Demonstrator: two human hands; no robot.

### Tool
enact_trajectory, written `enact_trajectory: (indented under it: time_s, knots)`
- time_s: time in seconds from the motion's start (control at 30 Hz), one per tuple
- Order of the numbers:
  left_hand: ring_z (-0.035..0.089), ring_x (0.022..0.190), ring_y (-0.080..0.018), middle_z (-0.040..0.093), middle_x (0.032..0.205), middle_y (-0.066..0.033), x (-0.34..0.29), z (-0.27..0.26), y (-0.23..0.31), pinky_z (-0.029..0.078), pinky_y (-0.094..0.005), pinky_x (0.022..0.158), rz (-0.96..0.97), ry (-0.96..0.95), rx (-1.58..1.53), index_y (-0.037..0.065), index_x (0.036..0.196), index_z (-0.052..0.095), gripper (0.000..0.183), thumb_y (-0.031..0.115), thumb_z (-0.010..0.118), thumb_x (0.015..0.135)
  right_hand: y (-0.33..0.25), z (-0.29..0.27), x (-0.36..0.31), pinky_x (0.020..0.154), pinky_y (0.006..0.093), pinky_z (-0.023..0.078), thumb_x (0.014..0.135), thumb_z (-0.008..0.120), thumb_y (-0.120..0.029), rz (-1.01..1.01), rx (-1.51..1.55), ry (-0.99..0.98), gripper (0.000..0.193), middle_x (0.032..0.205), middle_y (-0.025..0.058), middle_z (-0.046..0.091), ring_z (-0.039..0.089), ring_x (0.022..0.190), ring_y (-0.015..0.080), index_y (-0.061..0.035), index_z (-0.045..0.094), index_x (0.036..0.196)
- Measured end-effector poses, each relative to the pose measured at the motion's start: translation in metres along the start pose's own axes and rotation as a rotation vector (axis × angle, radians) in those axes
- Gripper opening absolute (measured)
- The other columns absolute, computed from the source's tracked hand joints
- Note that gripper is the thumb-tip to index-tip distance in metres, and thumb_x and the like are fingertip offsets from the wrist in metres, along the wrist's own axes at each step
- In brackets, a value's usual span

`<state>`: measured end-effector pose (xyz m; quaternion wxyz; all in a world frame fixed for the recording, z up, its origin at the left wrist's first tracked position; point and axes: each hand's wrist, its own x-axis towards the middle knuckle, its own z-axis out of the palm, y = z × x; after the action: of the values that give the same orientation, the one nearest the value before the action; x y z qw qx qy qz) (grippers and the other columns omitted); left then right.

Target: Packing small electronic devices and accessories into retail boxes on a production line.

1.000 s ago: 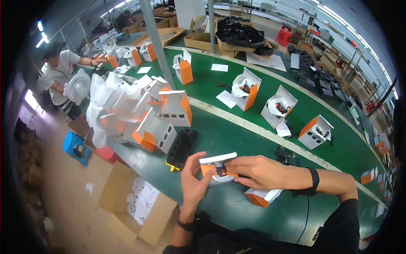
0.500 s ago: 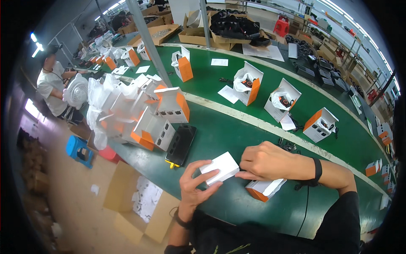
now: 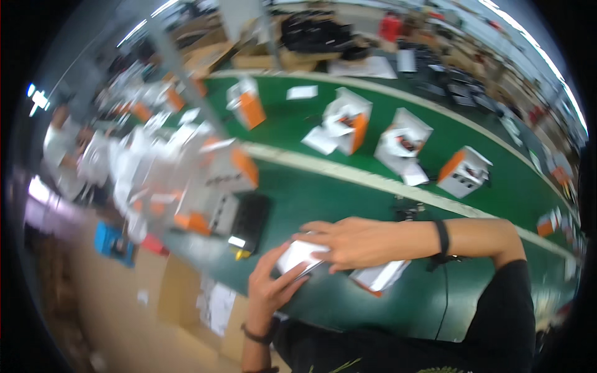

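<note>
Low over the green table, a small white box [image 3: 297, 257] is held between my two hands. My left hand [image 3: 270, 287] grips it from the left and below, its fingers along the near side. Over the far right part of the box my right hand [image 3: 357, 242] is closed, its fingertips on the top and edge. Below my right wrist lies an orange-and-white carton [image 3: 380, 277], partly hidden by that forearm. A flat black device [image 3: 250, 217] with a yellow end rests left of the hands. The view is smeared by motion.
Open orange-and-white cartons with bagged goods stand along the green belt [image 3: 292, 109] across from me. Cartons and clear plastic bags [image 3: 155, 165] crowd the left. Black cables [image 3: 407, 208] lie beyond my right arm. An open cardboard box [image 3: 180, 298] with papers stands on the floor.
My right hand has moved left, from beside the small white box to over it. Both hands and the box sit further left in view; the whole scene has shifted as the head turned.
</note>
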<state>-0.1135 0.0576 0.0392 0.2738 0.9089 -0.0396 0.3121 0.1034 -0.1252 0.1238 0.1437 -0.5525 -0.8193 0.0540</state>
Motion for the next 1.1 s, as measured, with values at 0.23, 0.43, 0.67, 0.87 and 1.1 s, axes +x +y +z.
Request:
enact_trajectory:
  time_s: [0.23,0.43,0.67,0.87,1.1]
  knots:
    - [0.063,0.133,-0.0414,0.060,0.150,-0.0264,-0.023,0.008,-0.052,0.053,-0.0497,0.108,-0.109,-0.004,-0.134,0.005,0.127,0.078,0.041,0.010,0.087,0.086,0.030,0.019,0.030,0.094,0.0480,0.057,0.089,0.079,-0.018,0.019,-0.003,0.021,0.036,0.125,0.0214,0.062,0.059,0.124,0.0387,-0.0003,0.071,0.119]
    - [0.058,0.138,-0.0399,0.055,0.154,-0.0264,0.137,0.018,0.034,0.050,-0.0477,0.111,0.154,0.104,-0.351,0.001,0.136,0.069,0.049,0.016,0.082,0.091,0.020,-0.073,-0.061,0.096,0.0497,0.051,0.095,0.076,-0.028,0.203,-0.244,0.504,0.046,0.126,0.0205,0.066,0.060,0.119,0.0391,-0.0182,0.072,0.140]
    - [0.045,0.155,-0.0341,0.044,0.168,-0.0198,0.219,0.088,0.006,0.038,-0.0523,0.126,-0.011,-0.421,-0.536,0.005,0.166,0.039,0.094,0.014,0.089,0.087,-0.038,-0.076,-0.337,0.106,0.0474,0.053,0.092,0.085,-0.023,1.255,-0.756,1.197,0.050,0.140,0.0214,0.065,0.061,0.124,0.0379,-0.0146,0.077,0.140]
    - [0.044,0.156,-0.0365,0.039,0.169,-0.0238,0.233,0.219,-0.035,0.042,-0.0527,0.126,-0.087,-0.569,-0.632,0.008,0.173,0.020,0.120,-0.005,0.093,0.078,0.019,-0.011,-0.561,0.106,0.0477,0.051,0.088,0.083,-0.013,1.986,-0.969,0.930,0.048,0.141,0.0229,0.062,0.055,0.123,0.0445,-0.0127,0.076,0.136]
    - [0.048,0.152,-0.0327,0.041,0.167,-0.0262,0.278,0.309,-0.032,0.046,-0.0457,0.123,0.004,-0.512,-0.589,-0.001,0.171,0.016,0.136,0.008,0.104,0.067,0.087,0.015,-0.542,0.113,0.0557,0.047,0.086,0.080,-0.025,1.923,-1.031,0.651,0.049,0.130,0.0212,0.066,0.056,0.134,0.0432,-0.0049,0.071,0.130]
